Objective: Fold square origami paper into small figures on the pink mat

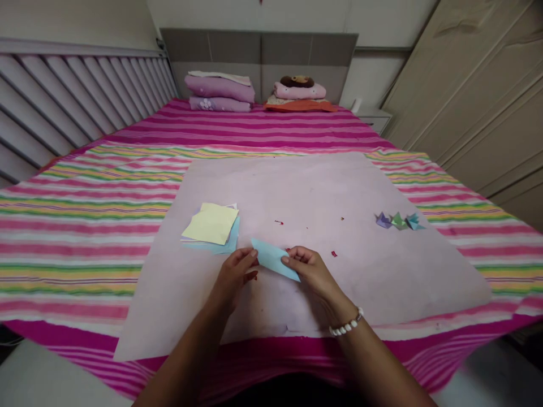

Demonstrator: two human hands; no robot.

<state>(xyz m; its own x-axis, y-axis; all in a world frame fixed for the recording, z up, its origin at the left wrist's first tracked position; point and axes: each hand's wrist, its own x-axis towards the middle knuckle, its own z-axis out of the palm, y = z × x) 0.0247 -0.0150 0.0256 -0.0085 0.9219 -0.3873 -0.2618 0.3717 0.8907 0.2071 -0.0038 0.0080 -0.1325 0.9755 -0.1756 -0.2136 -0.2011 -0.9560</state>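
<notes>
A light blue piece of paper, shaped like a narrow rectangle, is held up over the white sheet. My left hand pinches its left end between thumb and fingers. At the right end, my right hand grips it with the thumb on top; a white beaded bracelet circles that wrist. To the left lies a stack of paper squares with a yellow sheet on top and a blue sheet showing beneath. Three folded paper figures, purple, green and blue, stand in a row at right.
The large white sheet covers the middle of a striped bed. Small red scraps lie scattered on it. Folded purple bedding and a pink stack rest by the headboard. A slatted rail runs along the left.
</notes>
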